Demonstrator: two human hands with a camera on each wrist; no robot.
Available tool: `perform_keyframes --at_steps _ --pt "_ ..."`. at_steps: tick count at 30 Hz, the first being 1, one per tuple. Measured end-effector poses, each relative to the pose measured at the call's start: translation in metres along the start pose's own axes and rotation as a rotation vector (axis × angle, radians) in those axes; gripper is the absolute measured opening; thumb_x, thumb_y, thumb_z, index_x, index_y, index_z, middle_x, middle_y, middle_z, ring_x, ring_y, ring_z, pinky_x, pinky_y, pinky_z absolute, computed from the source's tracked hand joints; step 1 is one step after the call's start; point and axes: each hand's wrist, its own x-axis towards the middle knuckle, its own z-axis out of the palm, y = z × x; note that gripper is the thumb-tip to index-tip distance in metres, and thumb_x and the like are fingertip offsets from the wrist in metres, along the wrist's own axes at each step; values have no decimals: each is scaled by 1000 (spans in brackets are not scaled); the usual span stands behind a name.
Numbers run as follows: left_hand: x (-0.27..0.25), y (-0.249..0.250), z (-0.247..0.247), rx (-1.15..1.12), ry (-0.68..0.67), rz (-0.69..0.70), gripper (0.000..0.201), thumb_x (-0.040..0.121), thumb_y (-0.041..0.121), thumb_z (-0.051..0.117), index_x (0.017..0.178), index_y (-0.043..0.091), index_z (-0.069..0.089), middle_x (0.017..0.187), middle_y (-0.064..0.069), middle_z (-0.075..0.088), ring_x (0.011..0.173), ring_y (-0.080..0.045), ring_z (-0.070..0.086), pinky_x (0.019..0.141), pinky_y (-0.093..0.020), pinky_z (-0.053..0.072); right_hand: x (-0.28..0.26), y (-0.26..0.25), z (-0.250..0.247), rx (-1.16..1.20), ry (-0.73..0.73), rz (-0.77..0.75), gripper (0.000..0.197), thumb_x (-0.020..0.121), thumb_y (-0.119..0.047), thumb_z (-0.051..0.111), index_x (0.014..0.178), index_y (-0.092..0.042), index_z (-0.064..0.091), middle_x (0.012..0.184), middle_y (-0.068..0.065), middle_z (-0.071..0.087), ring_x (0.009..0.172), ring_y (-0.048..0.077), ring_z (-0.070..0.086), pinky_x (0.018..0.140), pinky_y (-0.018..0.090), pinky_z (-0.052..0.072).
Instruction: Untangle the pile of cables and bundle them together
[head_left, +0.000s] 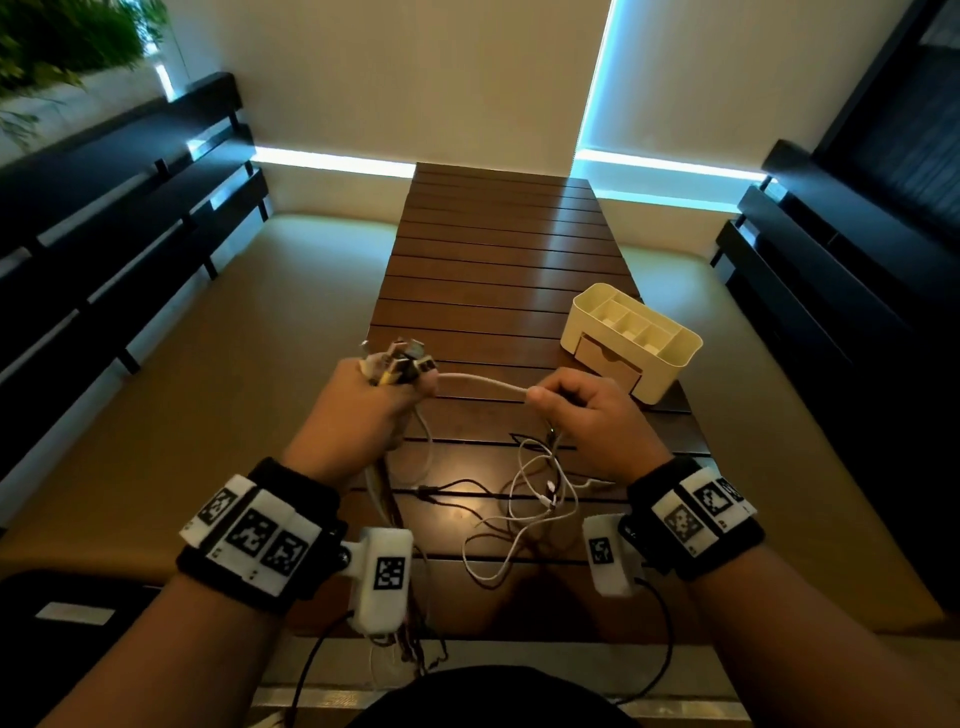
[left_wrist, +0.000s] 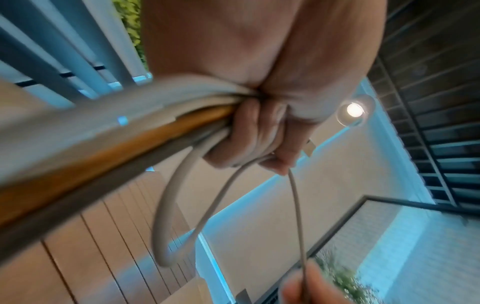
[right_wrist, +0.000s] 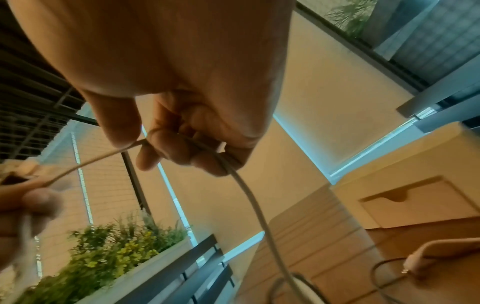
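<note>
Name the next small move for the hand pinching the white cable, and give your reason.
Probably the right hand should slide along the white cable toward the loose tangle on the table, since the left hand grips the gathered cable ends.

Both forearms reach forward, level with each other, each wrist wrapped in a black band with white marker blocks. Left hand (head_left: 363, 400) is raised, fist closed round a bunch of cables (head_left: 397, 361), knuckles up. Right hand (head_left: 587, 410) sits just to its right, fingers curled, thumb and forefinger pinching one white cable (head_left: 483, 383) that spans the gap between hands.
</note>
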Motion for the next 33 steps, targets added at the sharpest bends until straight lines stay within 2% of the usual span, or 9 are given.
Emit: perform_keyframes --at_steps 2,6,11,16,20,23,28,31,33 --pt "0 -5 -5 47 31 -18 15 93 16 64 84 4 64 48 7 38 43 -12 29 47 -27 27 -1 6 -3 1 10 30 13 96 -28 61 84 -27 68 74 -6 62 70 9 57 70 32 52" --pt "1 -9 4 348 42 25 13 91 16 68 78 12 67 45 12 48 41 -3 38 51 -29 33 4 -2 -5 -156 -39 -67 9 95 -27 62 86 -28 65 78 -11 62 72 2 57 67 14 45" --pt "-1 1 34 471 -133 152 9 91 16 66 83 13 70 74 -12 66 64 -28 55 58 -36 43 11 -23 3 -276 -132 -217 6 95 -22 63 94 -19 68 81 -14 57 74 5 55 68 14 43" --pt "-3 5 36 417 -63 244 27 92 15 65 67 25 60 57 6 54 52 -6 43 51 -21 34 11 -24 0 -153 -82 -267 7 96 -23 62 90 -26 65 73 -12 57 65 6 53 60 13 42" --pt "-1 12 14 116 128 143 33 94 18 65 63 30 63 47 9 42 44 -10 32 45 -27 29 8 0 -6 -51 -16 -55 16 99 -33 54 88 -29 65 72 -3 58 64 8 52 62 23 46" --pt "0 13 3 137 137 77 24 93 19 66 69 25 67 45 10 44 43 -9 34 52 -28 29 6 6 -9 0 57 20 20 100 -34 51 88 -30 66 75 -1 59 67 13 54 66 31 48" --pt "-4 10 18 398 27 111 7 92 13 66 95 17 71 61 11 58 47 3 44 53 -20 37 13 -6 -11 -108 25 -43 16 100 -30 54 89 -32 66 77 -6 62 71 4 55 62 7 42" --pt "-3 11 31 406 27 157 36 90 12 68 122 28 61 89 14 63 68 13 56 61 -4 40 13 -5 -5 -228 -100 -64 13 99 -31 55 90 -32 64 74 -10 60 66 -1 54 57 9 41" --pt "-2 12 39 478 -26 184 31 91 15 67 115 34 60 93 18 63 80 11 59 68 -6 42 12 -8 -1 -235 -121 -104 13 99 -30 56 94 -28 67 74 -9 60 66 2 54 57 11 41"
